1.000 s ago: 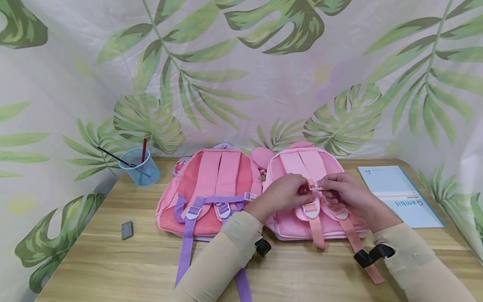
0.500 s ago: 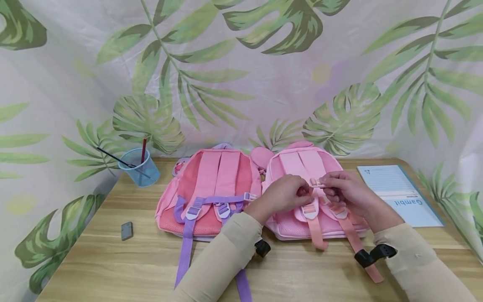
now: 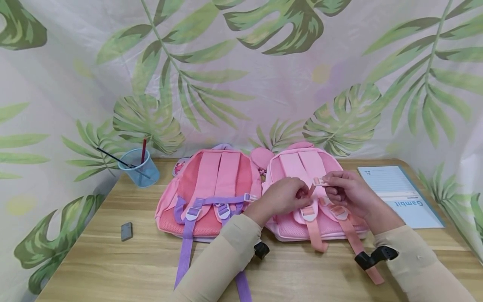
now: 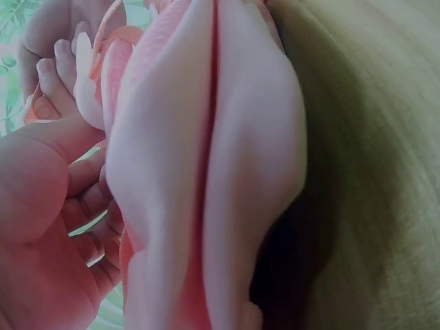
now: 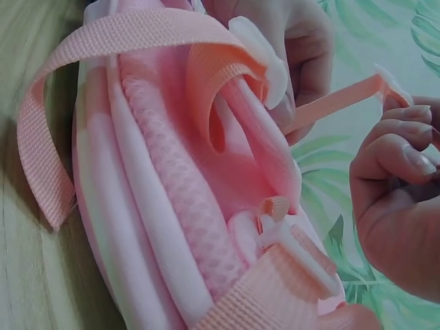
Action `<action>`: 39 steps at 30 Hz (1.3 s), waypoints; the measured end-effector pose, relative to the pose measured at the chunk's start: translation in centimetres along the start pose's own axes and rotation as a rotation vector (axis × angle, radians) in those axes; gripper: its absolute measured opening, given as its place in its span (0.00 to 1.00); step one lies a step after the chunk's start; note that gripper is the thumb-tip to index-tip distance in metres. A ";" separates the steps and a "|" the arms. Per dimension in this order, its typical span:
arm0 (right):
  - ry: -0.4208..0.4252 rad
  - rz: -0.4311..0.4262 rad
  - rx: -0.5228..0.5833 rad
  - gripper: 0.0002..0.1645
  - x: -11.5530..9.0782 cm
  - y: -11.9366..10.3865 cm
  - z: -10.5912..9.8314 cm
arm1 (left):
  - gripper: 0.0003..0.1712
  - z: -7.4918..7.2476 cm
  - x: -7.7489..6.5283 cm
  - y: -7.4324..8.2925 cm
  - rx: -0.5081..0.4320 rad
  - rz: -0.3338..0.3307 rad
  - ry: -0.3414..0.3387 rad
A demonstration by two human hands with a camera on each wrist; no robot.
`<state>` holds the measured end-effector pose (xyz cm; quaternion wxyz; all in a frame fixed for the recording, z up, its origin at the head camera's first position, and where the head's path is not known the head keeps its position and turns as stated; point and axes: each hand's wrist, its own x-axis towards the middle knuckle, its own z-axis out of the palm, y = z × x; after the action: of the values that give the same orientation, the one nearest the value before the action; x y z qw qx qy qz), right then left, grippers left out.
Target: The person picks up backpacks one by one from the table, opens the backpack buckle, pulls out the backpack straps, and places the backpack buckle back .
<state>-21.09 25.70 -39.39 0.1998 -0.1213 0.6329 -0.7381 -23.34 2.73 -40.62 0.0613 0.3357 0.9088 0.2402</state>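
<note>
A light pink backpack (image 3: pixel 279 230) lies on the table with its shoulder straps facing up. My right hand (image 3: pixel 349 193) pinches a small white buckle (image 3: pixel 318 181) above it. From that buckle a narrow orange strap (image 5: pixel 337 104) runs taut to my left hand (image 3: pixel 285 195), whose fingers grip it. In the left wrist view the pack's pale side (image 4: pixel 161 151) fills the middle, and my left fingertips are partly hidden behind it. Two wider orange webbing ends (image 3: pixel 316 235) hang from the white adjusters near the pack's bottom.
To the left lies a coral-pink backpack (image 3: pixel 228 172) with purple straps (image 3: pixel 185 251). A blue mesh cup (image 3: pixel 145 176) holding sticks stands at the back left. A small grey block (image 3: pixel 127 231) and an open notebook (image 3: pixel 400 197) lie at opposite sides.
My right hand has drawn the white buckle slightly right and up, away from my left hand. The narrow strap between them now shows more length. The left hand has barely moved.
</note>
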 end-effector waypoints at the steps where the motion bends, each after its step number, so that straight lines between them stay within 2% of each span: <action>1: 0.007 0.001 -0.007 0.22 0.0 0.0 0.0 | 0.12 0.0 0.0 0.0 0.008 0.004 -0.001; 6: 0.026 0.004 -0.034 0.21 -0.2 0.2 0.1 | 0.15 -0.5 -0.3 0.1 0.013 0.008 -0.001; 10: 0.041 0.016 -0.065 0.20 -0.4 0.3 0.0 | 0.21 -1.2 -0.8 0.2 -0.107 -0.005 0.045; 13: 0.054 0.020 -0.083 0.20 -0.4 0.3 -0.1 | 0.24 -1.8 -0.9 0.3 -0.185 0.034 0.106; 16: 0.060 0.022 -0.100 0.20 -0.5 0.3 -0.1 | 0.23 -2.2 -0.8 0.6 -0.191 0.090 0.142; 19: 0.073 0.025 -0.134 0.19 -0.4 0.3 0.1 | 0.19 -2.5 -0.6 0.7 -0.171 0.118 0.136; 23: 0.074 0.052 -0.182 0.18 -0.3 0.1 0.1 | 0.16 -2.5 -0.5 0.8 -0.166 0.119 0.107; 33: -0.009 0.154 -0.182 0.14 -1.2 -0.3 -1.5 | 0.13 -2.6 -0.5 0.6 -0.201 0.132 0.118; 39: -0.046 0.135 -0.187 0.13 -1.2 0.1 -1.8 | 0.13 -2.3 -0.5 0.4 -0.217 0.137 0.129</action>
<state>-20.82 27.86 -39.69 0.2515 -0.1134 0.7011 -0.6575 -23.38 1.78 -38.42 0.0224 0.3722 0.8544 0.3618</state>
